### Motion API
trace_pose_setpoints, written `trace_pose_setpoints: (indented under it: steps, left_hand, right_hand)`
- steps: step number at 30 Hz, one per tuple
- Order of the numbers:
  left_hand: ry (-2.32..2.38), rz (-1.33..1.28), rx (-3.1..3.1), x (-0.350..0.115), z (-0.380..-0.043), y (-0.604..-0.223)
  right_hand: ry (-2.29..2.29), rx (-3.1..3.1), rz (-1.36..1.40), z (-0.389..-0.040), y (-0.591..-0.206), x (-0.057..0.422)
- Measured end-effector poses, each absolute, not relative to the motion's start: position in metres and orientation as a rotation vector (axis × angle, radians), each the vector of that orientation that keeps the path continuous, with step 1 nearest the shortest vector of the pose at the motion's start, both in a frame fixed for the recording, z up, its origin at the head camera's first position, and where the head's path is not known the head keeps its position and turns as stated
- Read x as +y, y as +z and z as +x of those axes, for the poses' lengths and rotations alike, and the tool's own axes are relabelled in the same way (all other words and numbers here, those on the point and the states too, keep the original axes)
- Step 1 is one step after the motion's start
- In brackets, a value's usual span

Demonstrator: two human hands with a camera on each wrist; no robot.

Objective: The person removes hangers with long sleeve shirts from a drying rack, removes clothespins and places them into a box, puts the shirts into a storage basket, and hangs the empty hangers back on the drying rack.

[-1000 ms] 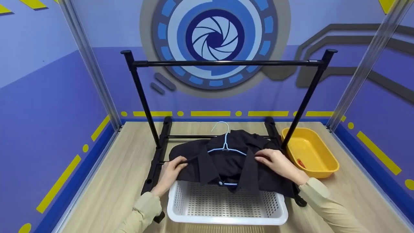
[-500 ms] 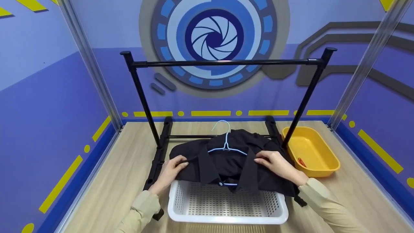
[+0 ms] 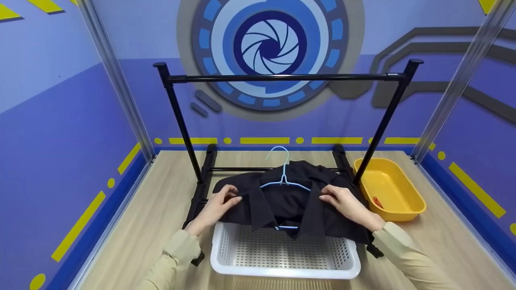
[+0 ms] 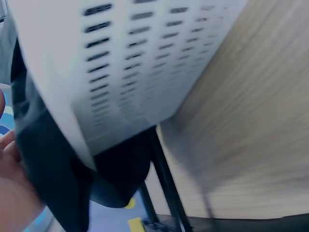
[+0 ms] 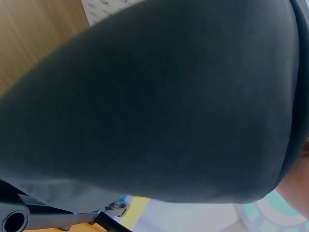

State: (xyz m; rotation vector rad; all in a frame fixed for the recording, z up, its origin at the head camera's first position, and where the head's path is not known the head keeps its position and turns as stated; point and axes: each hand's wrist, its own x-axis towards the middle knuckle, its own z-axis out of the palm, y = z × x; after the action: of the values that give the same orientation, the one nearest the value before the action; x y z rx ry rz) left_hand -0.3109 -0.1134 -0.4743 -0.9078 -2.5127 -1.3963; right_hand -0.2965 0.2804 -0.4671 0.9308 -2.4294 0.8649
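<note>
A black collared shirt [image 3: 238,209] lies over the back part of a white perforated basket [image 3: 286,273], its collar spread wide. Inside the collar sits a light blue hanger [image 3: 284,179], the hook standing up above the cloth. My left hand [image 3: 213,207] holds the shirt at its left shoulder, thumb and curled fingers on the cloth. On the other side, my right hand [image 3: 348,203] pinches the shirt just beside the collar. Cloth hides most of the hanger's arms. In the right wrist view the dark shirt [image 5: 159,106] fills most of the picture.
A black garment rack [image 3: 282,77] stands behind the basket, its feet on the wooden table [image 3: 129,225]. To the right is a yellow tray [image 3: 387,181] with a small red object [image 3: 377,202] in it. Blue-purple panels surround the table at the back and sides.
My left hand has shifted slightly up and right on the shirt, thumb and fingertips a little farther apart. The hanger's hook has risen a little. My right hand stays nearly in place.
</note>
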Motion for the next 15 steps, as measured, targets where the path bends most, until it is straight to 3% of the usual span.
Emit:
trace_pose_setpoints:
  steps: [15]
  left_hand:
    - [-1.315,-1.051,-2.489,-0.089,-0.319,-0.456]
  right_hand:
    - [0.886,-2.413,0.923,-0.295,-0.463,0.278]
